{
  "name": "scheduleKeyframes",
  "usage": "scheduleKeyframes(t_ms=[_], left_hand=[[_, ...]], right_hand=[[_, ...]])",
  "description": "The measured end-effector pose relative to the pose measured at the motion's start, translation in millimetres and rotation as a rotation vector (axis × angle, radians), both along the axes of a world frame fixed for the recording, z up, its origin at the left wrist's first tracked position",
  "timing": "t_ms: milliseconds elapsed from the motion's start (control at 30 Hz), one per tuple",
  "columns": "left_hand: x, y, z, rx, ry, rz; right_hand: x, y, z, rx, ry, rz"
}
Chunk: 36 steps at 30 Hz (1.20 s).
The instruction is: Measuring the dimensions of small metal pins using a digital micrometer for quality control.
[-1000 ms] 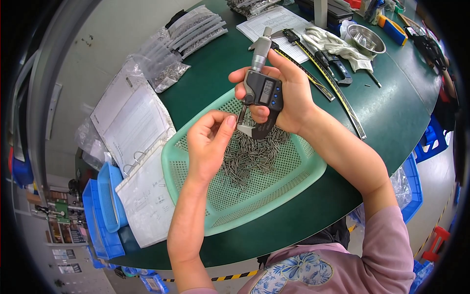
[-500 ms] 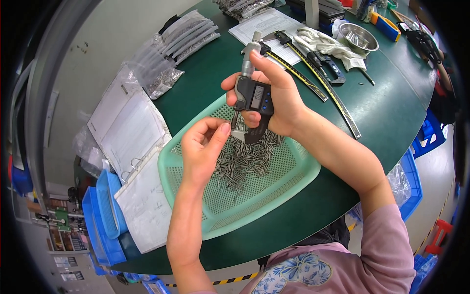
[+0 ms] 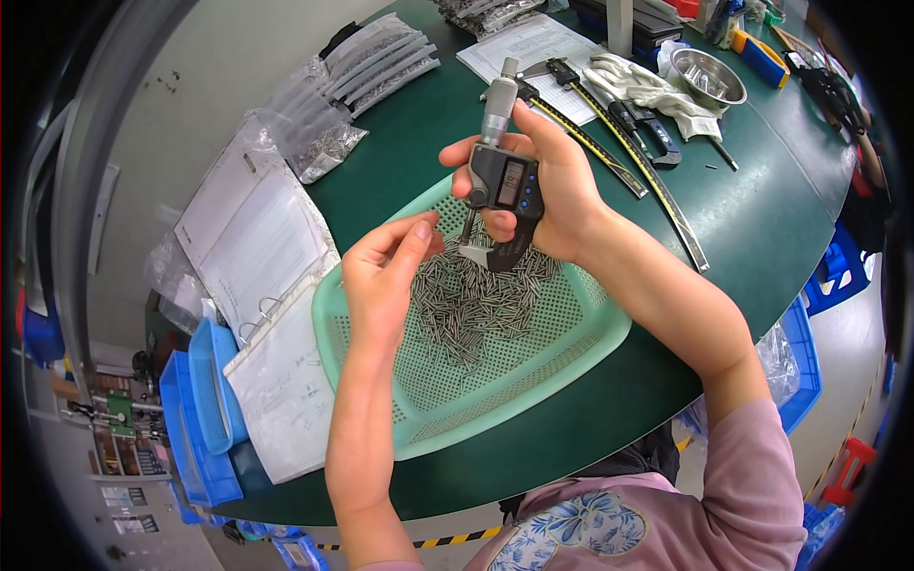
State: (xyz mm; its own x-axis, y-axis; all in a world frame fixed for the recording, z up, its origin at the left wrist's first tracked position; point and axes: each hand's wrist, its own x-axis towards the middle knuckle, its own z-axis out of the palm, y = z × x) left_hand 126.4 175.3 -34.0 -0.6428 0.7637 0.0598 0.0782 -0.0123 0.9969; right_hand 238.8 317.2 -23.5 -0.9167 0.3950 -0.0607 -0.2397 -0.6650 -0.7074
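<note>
My right hand (image 3: 564, 186) is wrapped round a digital micrometer (image 3: 505, 186), its grey thimble pointing up and away from me and its curved frame at the lower end. The thumb lies along the upper side by the barrel. My left hand (image 3: 381, 271) is pinched closed, thumb against fingertips, just left of the micrometer's measuring jaw and apart from it. Whatever the pinch holds is too small or hidden to tell. Below both hands sits a pale green perforated plastic basket (image 3: 514, 419) with a heap of small metal pins (image 3: 471, 319) in it.
An open ring binder (image 3: 271, 314) lies left of the basket, beside blue trays (image 3: 211, 390). Bagged parts (image 3: 376, 62) stand at the far left. Calipers (image 3: 657, 186), white gloves (image 3: 647, 90), another micrometer (image 3: 652, 133) and a metal bowl (image 3: 707, 76) lie at the far right.
My left hand has drawn back left from the micrometer's jaw, leaving a gap. The reading on the micrometer's display has changed. My right hand keeps its hold; the whole view has shifted slightly.
</note>
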Motion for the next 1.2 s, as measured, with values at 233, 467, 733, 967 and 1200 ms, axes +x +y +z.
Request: scheduleKeyframes(t_ms=[233, 467, 733, 967, 1200], left_hand=[[-1.1, -1.0, -3.7, 0.048, -0.009, -0.107], [-0.7, -3.9, 0.8, 0.078, -0.224, -0.194], [1.0, -3.3, 0.2, -0.022, -0.042, -0.152], [1.0, -1.3, 1.3, 0.048, -0.110, -0.193], [1.3, -1.8, 3.3, 0.041, -0.089, -0.160]], right_hand=[[0.6, 0.2, 0.4, -0.007, 0.015, -0.001], [0.3, 0.4, -0.5, -0.025, 0.033, -0.002], [0.2, 1.1, -0.9, -0.038, 0.031, 0.000], [0.2, 1.5, -0.7, -0.036, 0.029, 0.016], [0.5, 1.5, 0.0, -0.045, 0.023, 0.028]])
